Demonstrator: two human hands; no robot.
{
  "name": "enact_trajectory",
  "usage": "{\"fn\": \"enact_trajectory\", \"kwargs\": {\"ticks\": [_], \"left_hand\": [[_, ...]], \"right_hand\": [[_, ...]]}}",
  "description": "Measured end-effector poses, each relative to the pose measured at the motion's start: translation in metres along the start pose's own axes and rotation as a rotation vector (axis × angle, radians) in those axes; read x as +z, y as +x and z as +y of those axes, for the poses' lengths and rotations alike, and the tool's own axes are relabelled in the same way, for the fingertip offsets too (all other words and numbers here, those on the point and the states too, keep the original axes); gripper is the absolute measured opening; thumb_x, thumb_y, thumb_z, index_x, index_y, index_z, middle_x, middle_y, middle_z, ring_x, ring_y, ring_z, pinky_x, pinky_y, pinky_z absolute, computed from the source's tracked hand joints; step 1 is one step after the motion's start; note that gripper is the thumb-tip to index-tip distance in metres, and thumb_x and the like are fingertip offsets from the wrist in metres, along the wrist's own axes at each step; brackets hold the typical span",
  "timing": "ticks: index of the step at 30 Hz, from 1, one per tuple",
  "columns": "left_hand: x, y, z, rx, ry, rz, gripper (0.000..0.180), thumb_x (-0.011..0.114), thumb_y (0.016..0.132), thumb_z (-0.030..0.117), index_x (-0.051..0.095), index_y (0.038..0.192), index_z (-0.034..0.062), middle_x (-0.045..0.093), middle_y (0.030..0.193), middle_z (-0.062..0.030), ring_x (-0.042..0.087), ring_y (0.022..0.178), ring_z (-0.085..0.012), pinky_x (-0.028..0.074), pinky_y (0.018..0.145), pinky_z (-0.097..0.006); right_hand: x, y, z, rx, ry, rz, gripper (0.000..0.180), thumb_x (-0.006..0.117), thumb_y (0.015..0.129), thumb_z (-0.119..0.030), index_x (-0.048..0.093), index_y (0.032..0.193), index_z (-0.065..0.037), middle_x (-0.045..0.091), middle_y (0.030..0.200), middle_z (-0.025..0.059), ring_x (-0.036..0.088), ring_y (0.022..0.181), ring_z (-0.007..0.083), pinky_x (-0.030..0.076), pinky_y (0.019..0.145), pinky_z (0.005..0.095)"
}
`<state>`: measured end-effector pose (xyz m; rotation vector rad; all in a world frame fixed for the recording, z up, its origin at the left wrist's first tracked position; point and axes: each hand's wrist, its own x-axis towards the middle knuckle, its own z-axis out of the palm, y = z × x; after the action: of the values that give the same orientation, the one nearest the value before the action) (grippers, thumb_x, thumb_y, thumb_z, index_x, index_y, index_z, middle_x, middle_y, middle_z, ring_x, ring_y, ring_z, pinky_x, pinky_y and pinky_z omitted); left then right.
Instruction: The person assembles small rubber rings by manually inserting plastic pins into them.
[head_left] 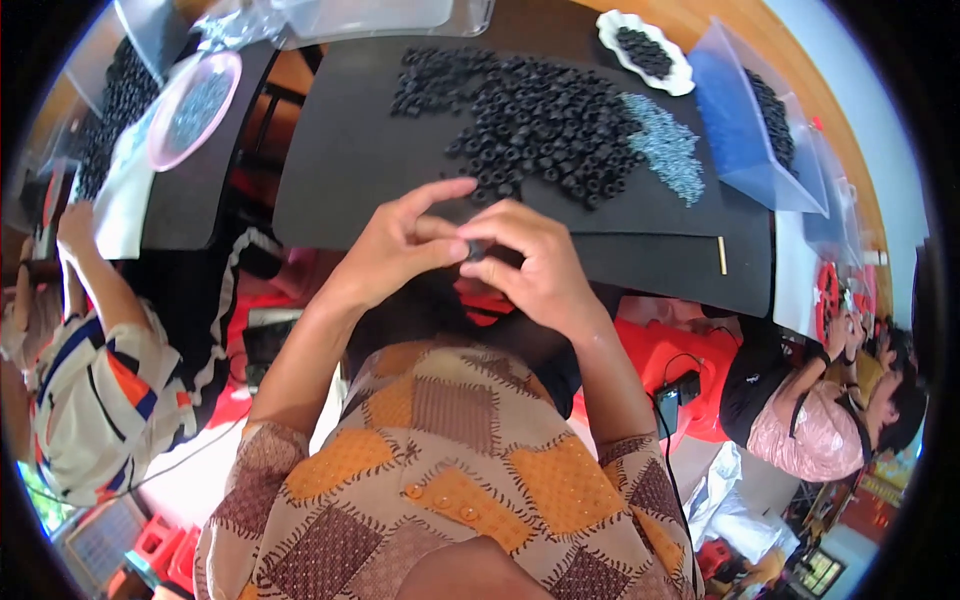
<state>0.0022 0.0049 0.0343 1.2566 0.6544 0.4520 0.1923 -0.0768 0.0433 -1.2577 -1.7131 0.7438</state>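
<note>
With our right hand (540, 265) we pinch 1 small black part (476, 250) between thumb and index fingertip, at the near edge of the dark table (345, 150). Our left hand (395, 245) faces it, thumb tip just beside the part and index finger stretched out; we cannot tell whether its thumb and fingers grip anything. Beyond our 2 hands, we have a broad heap of black pieces (560, 130), with a blue-grey heap of small pieces (665, 150) along its right side. Farther right stand a white scalloped dish (684, 80) and a bluish bin (735, 150).
</note>
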Motion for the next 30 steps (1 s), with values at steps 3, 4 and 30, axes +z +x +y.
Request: {"fn": "enact_trajectory", "kwargs": {"ticks": [3, 4, 30], "left_hand": [[0.004, 0.002, 0.001, -0.008, -0.041, -0.031, 0.067, 0.077, 0.083, 0.010, 0.047, 0.143, 0.0047, 0.072, 0.093, -0.0046, 0.064, 0.090, -0.0089, 0.046, 0.090, -0.027], [0.006, 0.004, 0.002, 0.002, -0.035, -0.045, 0.067, 0.077, 0.083, 0.010, 0.047, 0.143, 0.0047, 0.072, 0.093, -0.0046, 0.064, 0.090, -0.0089, 0.046, 0.090, -0.027], [-0.018, 0.009, -0.018, 0.111, -0.145, 0.088, 0.028, 0.057, 0.101, 0.020, 0.060, 0.120, 0.0002, 0.067, 0.113, -0.0122, 0.065, 0.097, -0.0150, 0.052, 0.088, -0.028]], "right_hand": [[-0.009, -0.006, -0.007, 0.000, -0.007, -0.032, 0.027, 0.075, 0.077, -0.003, 0.067, 0.102, -0.002, 0.066, 0.094, 0.0101, 0.066, 0.081, 0.0235, 0.053, 0.073, 0.0342], [-0.011, -0.006, -0.007, -0.004, -0.019, -0.019, 0.027, 0.075, 0.077, -0.003, 0.067, 0.102, -0.002, 0.066, 0.094, 0.0101, 0.066, 0.081, 0.0235, 0.053, 0.073, 0.0342], [-0.137, 0.020, 0.061, -0.071, -0.681, 0.528, 0.011, 0.070, 0.084, -0.006, 0.071, 0.095, -0.004, 0.068, 0.104, 0.0101, 0.064, 0.104, 0.0260, 0.049, 0.093, 0.0351]]}}
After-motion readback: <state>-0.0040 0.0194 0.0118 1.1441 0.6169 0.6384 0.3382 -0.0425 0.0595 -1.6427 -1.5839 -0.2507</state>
